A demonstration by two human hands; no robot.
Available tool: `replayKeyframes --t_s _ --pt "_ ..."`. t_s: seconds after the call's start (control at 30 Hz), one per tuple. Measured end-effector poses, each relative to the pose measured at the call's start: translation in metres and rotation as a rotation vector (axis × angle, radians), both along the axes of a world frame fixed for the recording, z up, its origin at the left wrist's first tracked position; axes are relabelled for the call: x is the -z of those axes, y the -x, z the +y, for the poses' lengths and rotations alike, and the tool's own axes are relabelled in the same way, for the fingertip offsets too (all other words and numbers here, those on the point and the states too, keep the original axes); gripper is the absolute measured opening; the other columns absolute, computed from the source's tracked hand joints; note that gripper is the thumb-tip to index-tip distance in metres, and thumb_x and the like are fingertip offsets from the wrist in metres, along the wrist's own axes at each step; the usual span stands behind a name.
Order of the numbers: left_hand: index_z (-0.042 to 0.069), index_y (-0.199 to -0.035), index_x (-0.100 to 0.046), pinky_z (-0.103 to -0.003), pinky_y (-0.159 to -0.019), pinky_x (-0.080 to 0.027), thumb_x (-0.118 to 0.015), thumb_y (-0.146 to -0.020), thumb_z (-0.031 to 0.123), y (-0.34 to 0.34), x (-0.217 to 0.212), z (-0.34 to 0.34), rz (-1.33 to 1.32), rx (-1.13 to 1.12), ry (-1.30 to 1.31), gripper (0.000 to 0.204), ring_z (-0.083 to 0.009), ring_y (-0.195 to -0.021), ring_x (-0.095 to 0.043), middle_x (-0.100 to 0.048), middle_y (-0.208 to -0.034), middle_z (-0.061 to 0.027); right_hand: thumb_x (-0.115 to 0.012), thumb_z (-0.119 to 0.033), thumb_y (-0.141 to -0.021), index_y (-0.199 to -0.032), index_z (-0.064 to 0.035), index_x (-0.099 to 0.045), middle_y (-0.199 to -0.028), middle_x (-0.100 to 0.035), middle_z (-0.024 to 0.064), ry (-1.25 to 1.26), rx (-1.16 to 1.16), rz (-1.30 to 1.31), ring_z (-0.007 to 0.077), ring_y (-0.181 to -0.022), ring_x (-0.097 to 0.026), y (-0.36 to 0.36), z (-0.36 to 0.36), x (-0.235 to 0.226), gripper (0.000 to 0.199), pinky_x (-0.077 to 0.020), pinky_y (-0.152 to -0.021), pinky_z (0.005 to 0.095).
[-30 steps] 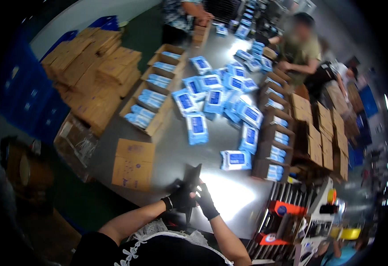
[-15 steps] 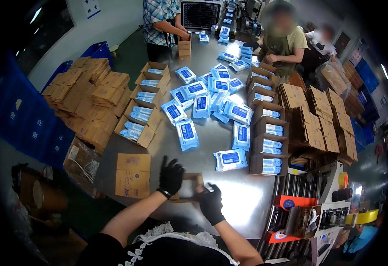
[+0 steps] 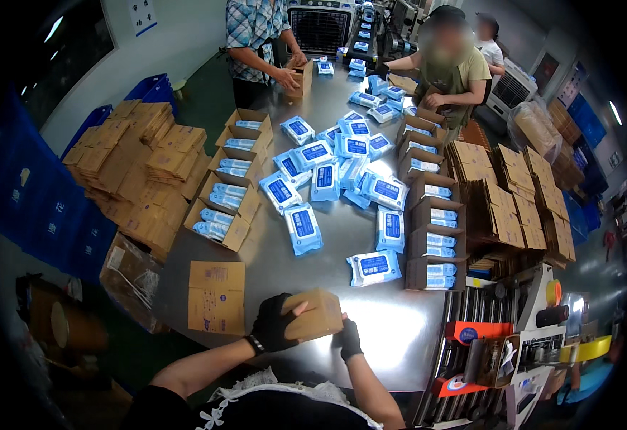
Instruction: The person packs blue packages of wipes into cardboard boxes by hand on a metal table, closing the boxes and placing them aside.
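Observation:
Between my hands is a small brown cardboard box [image 3: 315, 315], tilted, with plain outer faces toward me and its inside hidden. My left hand [image 3: 274, 324], in a black glove with bare fingertips, grips its left side, the thumb over the near face. Against the right edge my right hand [image 3: 350, 340], gloved alike, holds the box with thumb and fingers; some of those fingers are hidden. Just left of my left hand a flattened carton [image 3: 216, 297] lies on the metal table [image 3: 270, 269]. Beyond the box lie loose blue-and-white wipes packs [image 3: 303, 228], several of them piled mid-table.
Open boxes holding packs line the table's left side [image 3: 222, 208] and right side [image 3: 434, 236]. Folded cartons are stacked at left [image 3: 123, 161] and right [image 3: 500, 208]. A roller conveyor with a taping machine [image 3: 471, 337] stands at near right. Two co-workers stand at the far end.
The box in my hands has been lifted and turned; its open inside showed before, now its outer faces do. At the far left, a co-worker's hands have moved around another box.

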State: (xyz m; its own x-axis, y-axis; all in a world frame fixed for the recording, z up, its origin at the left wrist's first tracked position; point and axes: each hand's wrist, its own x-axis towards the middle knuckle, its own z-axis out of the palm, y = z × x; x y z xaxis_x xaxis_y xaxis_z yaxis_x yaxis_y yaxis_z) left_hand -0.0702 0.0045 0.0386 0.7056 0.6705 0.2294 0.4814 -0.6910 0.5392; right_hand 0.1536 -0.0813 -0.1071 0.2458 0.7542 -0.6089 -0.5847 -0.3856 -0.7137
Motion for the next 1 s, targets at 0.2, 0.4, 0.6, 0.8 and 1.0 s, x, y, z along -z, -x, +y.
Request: replayKeyframes --t_s 0.2,0.4,0.6,0.8,1.0 --pt "0.002 -0.130 -0.038 -0.040 -0.092 -0.043 -0.077 -0.073 0.036 0.049 0.103 0.004 -0.518 -0.161 1.042 0.077 -0.0210 -0.107 -0.052 -0.052 -0.117 -0.0114 -0.056 -0.040 -0.087 -0.119 0.0034 -0.051 -0.081 -0.066 0.0188 -0.014 -0.605 -1.245 0.0325 -0.074 -0.066 0.044 0.020 -0.113 0.054 -0.0523 -0.065 0.0426" --pt "0.003 -0.123 -0.052 -0.036 -0.092 -0.044 -0.064 -0.083 0.022 0.018 0.055 0.010 -0.392 -0.450 1.265 0.045 -0.0259 -0.105 -0.057 -0.061 -0.114 -0.0090 -0.053 -0.030 -0.083 -0.109 -0.0007 -0.057 -0.079 -0.065 0.0191 -0.155 -0.998 -1.327 0.0378 -0.070 -0.065 0.138 0.037 -0.094 0.039 -0.0515 -0.062 0.0496" --pt "0.002 -0.120 -0.053 -0.045 -0.090 -0.045 -0.047 -0.085 0.025 0.019 0.086 0.013 0.020 -0.857 0.853 0.042 -0.0421 -0.103 -0.056 -0.059 -0.110 -0.0276 -0.057 -0.034 -0.087 -0.119 -0.0039 -0.056 -0.105 -0.063 0.0173 -0.872 -1.314 -0.493 0.0288 -0.097 -0.062 0.011 0.137 -0.143 0.045 -0.0474 -0.087 0.0393" --pt "0.004 -0.126 -0.050 -0.046 -0.090 -0.045 -0.048 -0.084 0.022 0.011 0.099 0.021 0.014 -0.882 0.839 0.045 -0.0419 -0.104 -0.055 -0.059 -0.113 -0.0247 -0.081 -0.030 -0.056 -0.110 -0.0116 -0.060 -0.107 -0.060 0.0148 -0.212 -1.466 -1.665 0.0323 -0.099 -0.059 -0.166 0.251 -0.038 0.061 -0.0485 -0.081 0.0441" --pt "0.005 -0.127 -0.049 -0.041 -0.094 -0.043 -0.050 -0.086 0.016 0.013 0.121 0.012 -0.088 -0.772 0.605 0.043 -0.0355 -0.110 -0.055 -0.058 -0.118 -0.0200 -0.084 -0.040 -0.042 -0.120 -0.0131 -0.056 -0.119 -0.057 0.0130 -0.485 -1.793 -1.411 0.0301 -0.110 -0.056 -0.163 0.247 0.000 0.087 -0.0453 -0.092 0.0424"
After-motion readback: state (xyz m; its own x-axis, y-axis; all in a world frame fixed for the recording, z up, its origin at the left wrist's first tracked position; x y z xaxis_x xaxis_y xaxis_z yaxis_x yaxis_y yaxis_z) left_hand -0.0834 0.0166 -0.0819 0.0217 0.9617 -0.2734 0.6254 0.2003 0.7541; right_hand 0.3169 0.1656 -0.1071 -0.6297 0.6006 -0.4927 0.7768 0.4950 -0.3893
